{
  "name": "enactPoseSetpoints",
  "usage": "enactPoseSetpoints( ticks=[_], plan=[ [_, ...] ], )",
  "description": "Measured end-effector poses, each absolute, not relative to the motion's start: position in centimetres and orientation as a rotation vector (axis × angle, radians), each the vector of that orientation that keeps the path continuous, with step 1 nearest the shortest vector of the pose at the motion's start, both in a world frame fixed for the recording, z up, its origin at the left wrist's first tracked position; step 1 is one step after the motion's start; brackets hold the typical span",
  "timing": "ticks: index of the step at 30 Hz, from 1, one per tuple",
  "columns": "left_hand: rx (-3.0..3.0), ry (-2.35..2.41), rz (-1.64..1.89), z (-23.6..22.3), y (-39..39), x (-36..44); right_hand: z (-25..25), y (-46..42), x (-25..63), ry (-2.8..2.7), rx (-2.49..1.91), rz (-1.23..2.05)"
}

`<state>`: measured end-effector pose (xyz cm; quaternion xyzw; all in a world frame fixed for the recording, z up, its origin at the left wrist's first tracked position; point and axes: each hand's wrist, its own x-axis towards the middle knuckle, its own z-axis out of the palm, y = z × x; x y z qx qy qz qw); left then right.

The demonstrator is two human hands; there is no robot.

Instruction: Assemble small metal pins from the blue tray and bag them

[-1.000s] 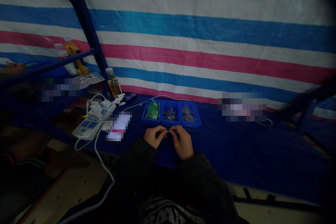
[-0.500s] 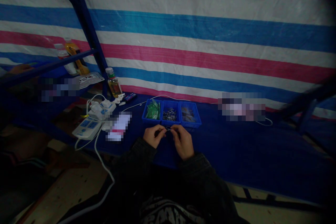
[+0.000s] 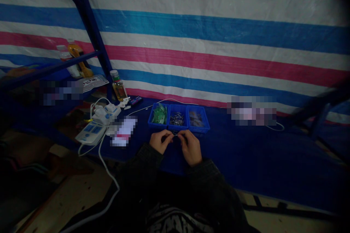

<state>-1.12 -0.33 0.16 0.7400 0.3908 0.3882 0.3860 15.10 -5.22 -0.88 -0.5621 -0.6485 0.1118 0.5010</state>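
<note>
My left hand (image 3: 160, 141) and my right hand (image 3: 190, 147) meet over the dark blue table top (image 3: 246, 153), fingers pinched together on a small part (image 3: 175, 135) too tiny to name. Just beyond them stand three blue bins side by side. The left bin (image 3: 159, 115) holds green pieces. Small metal parts fill the middle bin (image 3: 177, 118). In the right bin (image 3: 197, 118) lie dark mixed parts. Both sleeves are dark.
A white power strip (image 3: 91, 132) with plugs and a trailing cable lies at the left. A bottle of yellow liquid (image 3: 118, 87) stands by a blue rack post (image 3: 87, 22). A striped tarp (image 3: 218, 36) backs the table. More bottles sit on the left shelf.
Hardly anything differs; my fingers shift slightly on the small part between them, and both hands stay in place before the bins.
</note>
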Motion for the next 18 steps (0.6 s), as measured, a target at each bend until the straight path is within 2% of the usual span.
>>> enactPoseSetpoints(
  ticks=[18],
  plan=[
    [1.901, 1.022, 0.993, 0.10, -0.23, -1.11, -1.05, -5.20, 14.93, -1.574, -1.316, 0.322]
  ],
)
